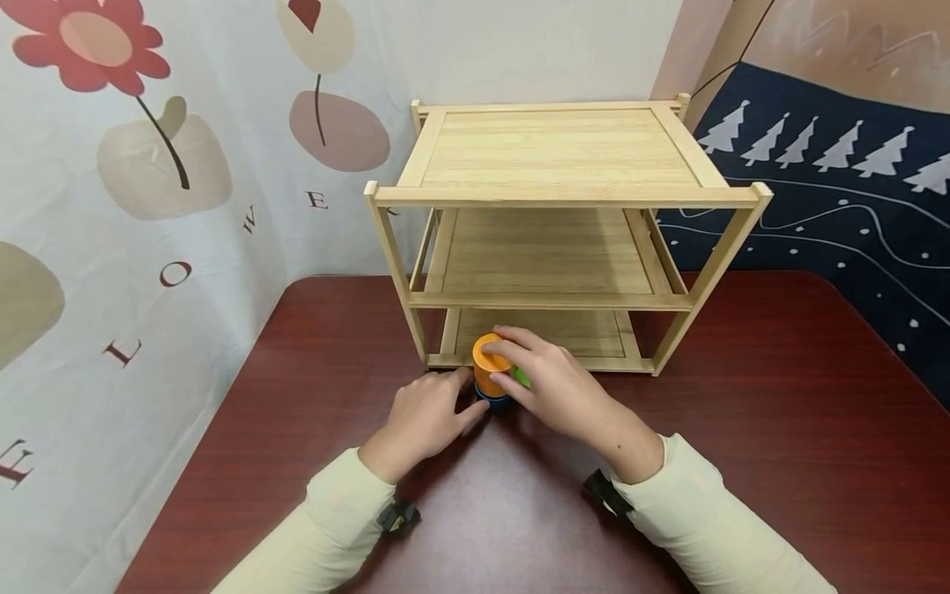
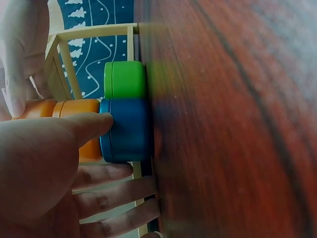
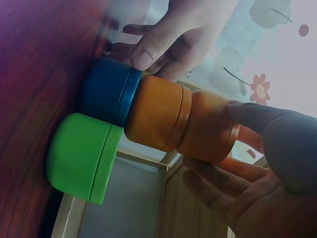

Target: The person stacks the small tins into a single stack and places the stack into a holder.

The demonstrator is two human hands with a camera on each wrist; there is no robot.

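My right hand [image 1: 560, 388] pinches the upper orange canister [image 3: 205, 126] between thumb and fingers. Directly under it is a second orange canister [image 3: 153, 111], and the pair stands on a blue canister [image 3: 109, 89] on the table. Touching the blue one's side is a green canister [image 3: 81, 156], mostly covered by my right hand in the head view. My left hand [image 1: 423, 417] is to the left of the stack. Its thumb touches the blue canister near the lid, while the other fingers reach out fairly straight beside it.
Right behind the stack stands a three-tier wooden shelf [image 1: 567, 198], its bottom front rail close to the canisters. All rest on a dark red wooden table [image 1: 297, 379]. A printed cloth [image 1: 245, 124] hangs at the left, a dark tree-patterned one [image 1: 831, 214] at the right.
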